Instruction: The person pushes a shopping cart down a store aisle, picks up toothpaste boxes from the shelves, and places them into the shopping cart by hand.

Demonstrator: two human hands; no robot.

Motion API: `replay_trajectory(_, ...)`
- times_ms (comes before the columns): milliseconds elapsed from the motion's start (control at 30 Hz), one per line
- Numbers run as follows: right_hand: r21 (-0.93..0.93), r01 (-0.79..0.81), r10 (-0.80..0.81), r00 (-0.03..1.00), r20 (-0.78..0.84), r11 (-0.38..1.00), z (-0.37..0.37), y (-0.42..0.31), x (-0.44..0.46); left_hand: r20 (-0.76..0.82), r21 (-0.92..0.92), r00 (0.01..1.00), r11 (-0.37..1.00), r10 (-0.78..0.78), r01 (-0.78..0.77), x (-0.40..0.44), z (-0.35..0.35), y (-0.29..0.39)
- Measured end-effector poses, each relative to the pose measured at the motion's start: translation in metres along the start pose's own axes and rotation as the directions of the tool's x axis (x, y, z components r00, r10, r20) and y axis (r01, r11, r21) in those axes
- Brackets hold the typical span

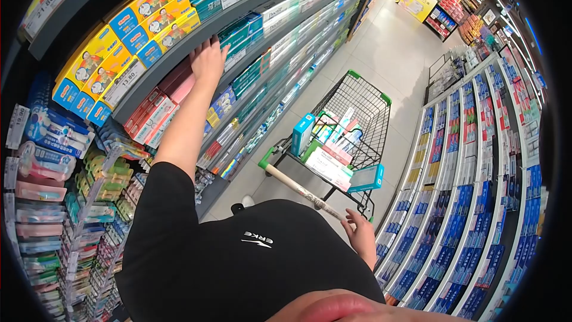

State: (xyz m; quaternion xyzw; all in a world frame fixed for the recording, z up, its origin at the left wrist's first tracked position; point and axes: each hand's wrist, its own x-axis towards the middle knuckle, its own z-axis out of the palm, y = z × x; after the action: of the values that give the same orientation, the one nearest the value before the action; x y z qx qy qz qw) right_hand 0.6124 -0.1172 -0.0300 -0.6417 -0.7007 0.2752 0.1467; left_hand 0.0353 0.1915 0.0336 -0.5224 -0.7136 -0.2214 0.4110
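My left hand [208,61] reaches up to the shelf on the left, its thumb apart from the fingers. The fingertips are at the shelf edge, partly hidden, beside teal toothpaste boxes [241,33]; I cannot tell whether they touch a box. Below the wrist lie red and white boxes [152,116]. My right hand [360,235] is at the right end of the shopping cart's pale handle [301,191], fingers apart and loosely bent, not wrapped round it. In the cart [363,98] lie white and pink boxes [328,161] and other packets.
Yellow and blue boxes [128,42] stand on the left shelf above my forearm. Hanging toothbrush packs [53,131] line the lower left. A long rack of blue packages [441,226] borders the aisle on the right. The tiled floor [399,42] runs ahead towards a yellow display [417,1].
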Motion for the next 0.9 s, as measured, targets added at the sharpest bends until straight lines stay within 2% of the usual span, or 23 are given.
replay_trajectory(33,0.0,-0.001,0.001,1.0,0.006,1.0,0.0,0.001,0.0,0.001,0.001,1.0,1.0,-0.001,0.001,0.001,0.0,0.001)
replay_trajectory(100,-0.002,0.003,-0.003,1.0,0.009,1.0,-0.001,0.002,-0.001,0.106,-0.047,0.994,0.998,-0.023,0.029,0.004,0.0,0.004)
replay_trajectory(200,0.0,0.01,-0.01,1.0,0.012,1.0,-0.002,0.001,0.001,0.113,0.004,0.993,1.0,-0.031,0.03,0.006,0.0,0.005)
replay_trajectory(267,0.001,0.016,-0.016,1.0,0.014,1.0,-0.001,-0.001,0.003,0.095,0.006,0.995,1.0,-0.022,0.021,0.007,0.008,0.004)
replay_trajectory(433,0.012,0.009,-0.01,1.0,0.028,1.0,0.001,-0.001,0.004,0.022,0.011,1.0,1.0,0.004,-0.005,-0.002,-0.029,0.023)
replay_trajectory(533,0.041,-0.022,0.019,0.998,0.067,0.999,0.004,-0.001,0.007,-0.049,-0.359,0.993,0.926,0.103,-0.114,-0.044,-0.056,0.038)
replay_trajectory(567,0.038,-0.018,0.014,0.997,0.082,0.999,0.008,0.004,0.01,-0.005,-0.531,0.997,0.844,0.083,-0.073,-0.065,-0.074,0.045)
replay_trajectory(633,-0.026,0.139,-0.14,0.99,-0.026,0.99,0.018,0.019,0.012,0.247,-0.629,0.952,0.778,0.181,0.015,-0.116,-0.092,0.043)
replay_trajectory(667,-0.027,0.141,-0.142,0.99,-0.008,0.99,0.017,0.014,0.013,0.239,-0.721,0.956,0.691,0.17,0.057,-0.146,-0.094,0.041)
replay_trajectory(700,-0.029,0.146,-0.148,0.986,-0.078,0.989,0.014,0.004,0.013,0.26,-0.758,0.958,0.64,0.122,0.125,-0.177,-0.101,0.04)
replay_trajectory(733,-0.032,0.149,-0.153,0.977,-0.151,0.988,0.013,-0.003,0.013,0.354,-0.742,0.93,0.636,0.099,0.214,-0.203,-0.115,0.036)
replay_trajectory(833,0.061,0.027,-0.014,0.976,-0.215,0.998,0.022,0.014,0.017,0.517,-0.719,0.853,0.578,0.071,0.387,-0.253,-0.153,0.017)
replay_trajectory(900,0.099,-0.094,0.115,0.964,-0.239,0.991,0.022,0.022,0.02,0.558,-0.726,0.822,0.547,0.115,0.417,-0.267,-0.168,0.002)
